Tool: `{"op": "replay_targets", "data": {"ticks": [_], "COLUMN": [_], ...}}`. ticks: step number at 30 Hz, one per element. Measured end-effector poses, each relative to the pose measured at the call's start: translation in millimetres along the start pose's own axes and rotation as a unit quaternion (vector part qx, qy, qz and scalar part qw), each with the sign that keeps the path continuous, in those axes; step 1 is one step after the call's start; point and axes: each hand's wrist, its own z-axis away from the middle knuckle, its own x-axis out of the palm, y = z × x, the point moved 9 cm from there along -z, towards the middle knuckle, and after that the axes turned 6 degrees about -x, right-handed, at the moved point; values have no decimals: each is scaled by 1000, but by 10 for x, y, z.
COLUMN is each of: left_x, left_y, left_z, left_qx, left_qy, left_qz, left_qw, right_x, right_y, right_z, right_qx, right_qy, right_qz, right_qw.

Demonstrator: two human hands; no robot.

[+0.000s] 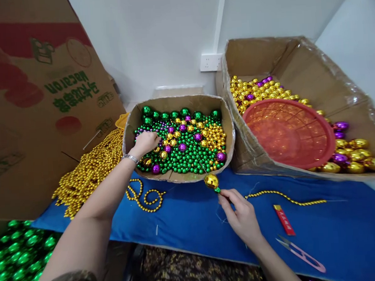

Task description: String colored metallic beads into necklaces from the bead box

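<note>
My left hand (147,141) reaches into a cardboard box (179,100) of loose green, gold and purple beads (188,151). Its fingers are curled down among the beads, and whatever lies between the fingertips is hidden. Outside the box's front rim, my right hand (241,213) pinches a thin beading needle that carries a large shiny gold bead (211,181) and a small green bead (217,190). The needle's tip points up past the gold bead toward the box. Fine thread trails below the right fingers. A gold twisted bead string (284,194) stretches to the right of this hand.
Gold bead strands (91,170) heap at the left, beside a large carton (47,101). A loose gold strand (149,201) curls on the blue cloth (188,224). Right are pink-handled snips (302,252), a red packet (284,221) and a larger box with a red basket (290,135).
</note>
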Motion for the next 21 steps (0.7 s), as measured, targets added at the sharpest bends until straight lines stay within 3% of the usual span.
{"op": "replay_targets", "data": {"ticks": [10,14,16,17,18,20,21], "left_x": [237,74,-62,-112,-141,-126,-100], "left_y": [172,184,199,227,274,446,553], "left_z": [-92,-5,126,218,324,573,705], "left_qx": [-7,-19,-23,-22,-19,-18,-24], "left_qy": [3,28,37,27,5,-73,-112], "left_qz": [19,81,172,269,390,630,699], "left_qw": [1000,996,984,963,921,773,706], "right_x": [77,49,34,27,21,15,13], "right_y": [-42,-40,-52,-62,-73,-99,-116], "right_z": [-48,-24,-17,-17,-21,-37,-49], "right_qx": [-19,-13,-12,-13,-13,-14,-16], "right_qy": [5,9,9,10,12,14,16], "right_qz": [-10,-9,-10,-10,-10,-8,-6], "right_qw": [1000,1000,1000,1000,1000,1000,1000]}}
